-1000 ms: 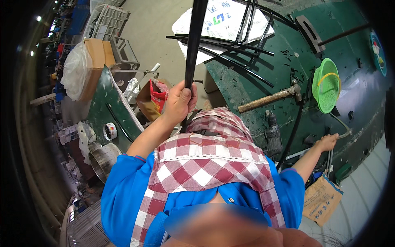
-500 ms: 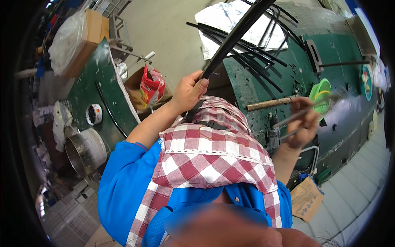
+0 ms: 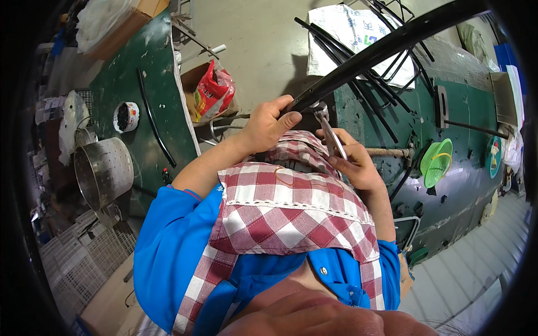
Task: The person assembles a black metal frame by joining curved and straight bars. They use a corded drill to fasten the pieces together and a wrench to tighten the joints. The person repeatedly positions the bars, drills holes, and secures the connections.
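My left hand (image 3: pixel 270 124) is closed round the near end of a long black metal tube (image 3: pixel 386 50), which slants up to the right. A pair of silver pliers (image 3: pixel 333 134) is gripped in my right hand (image 3: pixel 356 161). Its jaws are at the underside of the tube, just right of my left fingers; whether they bite on a small part there is too small to tell. Behind my right hand, a hammer (image 3: pixel 386 152) with a wooden handle lies on the green bench (image 3: pixel 465 120).
Several thin black tubes (image 3: pixel 370 78) lie over a white sack (image 3: pixel 336 28) at the bench's far end. Green baskets (image 3: pixel 436 163) stand at the right. On the left green table (image 3: pixel 151 73) are a white tub (image 3: pixel 126 116), a bent black tube (image 3: pixel 150 115) and a perforated metal pot (image 3: pixel 106 168).
My right hand has come left from over the bench, bringing the pliers up to the black tube. The tube has tipped lower toward the right. My left hand keeps its hold.
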`<control>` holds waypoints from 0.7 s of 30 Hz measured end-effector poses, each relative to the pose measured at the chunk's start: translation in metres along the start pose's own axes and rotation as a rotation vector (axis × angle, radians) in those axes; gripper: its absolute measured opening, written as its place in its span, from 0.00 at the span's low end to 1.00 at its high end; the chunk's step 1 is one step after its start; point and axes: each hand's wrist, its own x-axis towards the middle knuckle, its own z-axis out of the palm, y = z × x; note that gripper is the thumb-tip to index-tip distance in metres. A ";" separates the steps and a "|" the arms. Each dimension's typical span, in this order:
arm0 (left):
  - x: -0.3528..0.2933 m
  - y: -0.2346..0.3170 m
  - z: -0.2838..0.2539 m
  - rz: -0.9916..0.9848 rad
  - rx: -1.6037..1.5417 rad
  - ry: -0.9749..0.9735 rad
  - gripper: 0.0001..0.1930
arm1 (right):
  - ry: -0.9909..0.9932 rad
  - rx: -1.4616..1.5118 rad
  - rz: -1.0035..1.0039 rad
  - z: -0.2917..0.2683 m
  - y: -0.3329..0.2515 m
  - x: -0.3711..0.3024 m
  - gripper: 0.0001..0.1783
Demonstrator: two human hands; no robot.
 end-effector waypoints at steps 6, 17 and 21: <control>-0.003 0.005 -0.004 0.041 0.057 0.032 0.32 | 0.098 -0.098 0.024 0.005 -0.002 0.005 0.08; -0.017 -0.005 -0.017 -0.054 -0.161 0.064 0.30 | 0.241 -0.109 0.115 0.003 0.010 -0.004 0.14; -0.020 0.008 -0.014 0.040 0.058 -0.008 0.31 | 0.045 -0.046 0.021 0.000 0.014 0.011 0.18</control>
